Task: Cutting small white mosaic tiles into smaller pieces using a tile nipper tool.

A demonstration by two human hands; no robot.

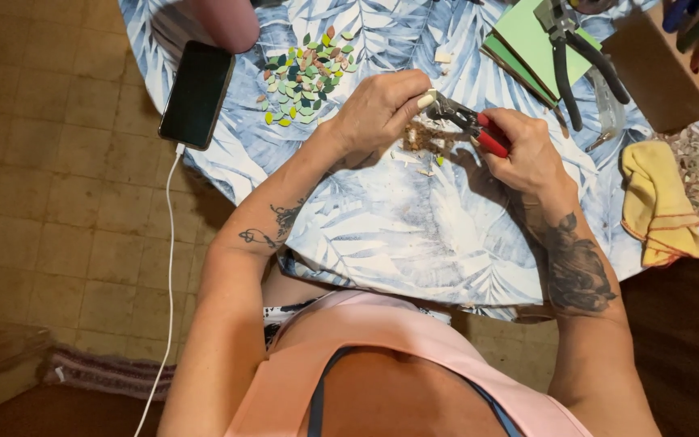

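From here I see my left hand (378,109) pinching a small pale tile piece (426,100) between thumb and forefinger, fingers drawn narrow around it, just above the round table with its blue-and-white leaf-print cloth (382,235). My right hand (523,150) is wrapped tight around the red handles of a pair of metal tile nippers (467,123), whose head meets the pale piece at its edge. Directly below the nippers lies a little heap of brownish crumbs and offcuts (424,139). Farther off sit a scatter of small leaf-shaped tiles in green, pink and cream (305,77), a black smartphone on a white cable (196,94), dark-handled pliers (568,57) on green sheets (527,36), and a yellow cloth (657,202). To nip cleanly, I judge it best to keep the piece level, take only a thin bite, squeeze steadily and keep fingertips clear of the blades.
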